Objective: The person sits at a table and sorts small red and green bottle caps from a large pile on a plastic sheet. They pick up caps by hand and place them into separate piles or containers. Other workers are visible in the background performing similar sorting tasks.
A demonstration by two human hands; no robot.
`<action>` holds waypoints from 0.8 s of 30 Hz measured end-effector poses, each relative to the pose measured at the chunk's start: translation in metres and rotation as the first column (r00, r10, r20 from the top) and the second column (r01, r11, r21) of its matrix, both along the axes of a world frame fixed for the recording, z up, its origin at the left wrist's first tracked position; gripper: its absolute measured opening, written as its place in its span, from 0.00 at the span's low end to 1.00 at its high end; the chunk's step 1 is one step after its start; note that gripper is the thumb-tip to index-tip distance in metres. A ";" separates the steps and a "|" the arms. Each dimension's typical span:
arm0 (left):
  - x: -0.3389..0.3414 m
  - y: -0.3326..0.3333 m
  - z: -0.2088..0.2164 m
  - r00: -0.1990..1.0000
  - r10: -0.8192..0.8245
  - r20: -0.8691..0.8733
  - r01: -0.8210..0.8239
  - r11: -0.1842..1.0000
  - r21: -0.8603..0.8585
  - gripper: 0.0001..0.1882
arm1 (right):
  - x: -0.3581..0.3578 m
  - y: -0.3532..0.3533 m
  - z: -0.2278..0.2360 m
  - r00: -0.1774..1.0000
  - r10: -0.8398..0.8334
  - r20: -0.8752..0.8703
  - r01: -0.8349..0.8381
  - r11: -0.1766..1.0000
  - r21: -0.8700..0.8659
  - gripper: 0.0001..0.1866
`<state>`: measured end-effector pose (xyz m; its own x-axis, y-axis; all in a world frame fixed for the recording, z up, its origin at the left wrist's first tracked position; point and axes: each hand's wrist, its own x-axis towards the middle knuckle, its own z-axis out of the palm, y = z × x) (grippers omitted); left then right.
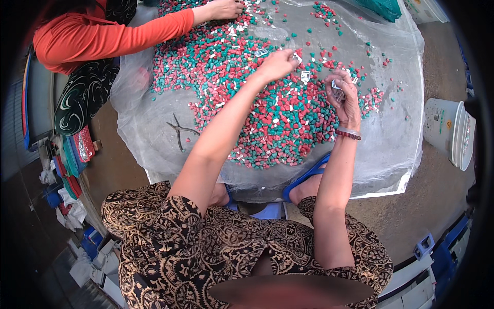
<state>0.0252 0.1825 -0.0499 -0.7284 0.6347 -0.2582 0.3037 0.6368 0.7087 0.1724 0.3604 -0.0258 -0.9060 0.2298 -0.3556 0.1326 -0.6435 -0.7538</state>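
A wide heap of small red, pink, green and white pieces [288, 118] is spread over a pale translucent sheet. My left hand [277, 66] is above its far middle, fingertips pinched on a small white piece [297, 57]. To the right, my right hand [343, 97] is curled round several clear and white plastic pieces [337, 90]; their exact kind is too small to tell. A white plastic piece with cut-out openings [305, 76] lies on the heap between my hands. Another pale piece [261, 52] rests beyond my left wrist.
Pliers [178, 131] with spread handles lie left of my left forearm. A co-worker's hand [225, 9], with a red sleeve [118, 38], reaches into the heap's far side. The translucent sheet [381, 165] hangs over the near edge. A white bucket [447, 131] stands at the right.
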 end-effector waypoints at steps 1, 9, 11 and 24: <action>-0.002 -0.009 0.006 0.921 0.080 0.381 -0.171 0.962 0.211 0.10 | -0.004 -0.001 -0.003 0.997 0.016 0.071 -0.018 1.000 0.018 0.10; -0.019 0.006 0.015 0.889 0.095 0.448 -0.246 0.924 0.292 0.13 | -0.052 -0.048 -0.063 0.876 -0.158 0.455 -0.449 0.074 0.890 0.11; -0.018 0.023 0.000 0.993 -0.036 -0.114 0.033 0.999 -0.031 0.24 | -0.050 -0.053 -0.065 0.915 -0.141 0.378 -0.356 0.160 0.921 0.10; 0.009 -0.023 0.039 0.397 -0.087 0.914 -0.702 0.612 0.363 0.11 | 0.007 -0.016 -0.035 0.980 -0.065 0.190 0.088 0.989 -0.115 0.05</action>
<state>0.0346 0.1600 -0.0105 -0.5821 0.6547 -0.4823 -0.7457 -0.1933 0.6376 0.1794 0.3443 -0.0613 -0.8033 0.2400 -0.5450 0.2094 -0.7429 -0.6359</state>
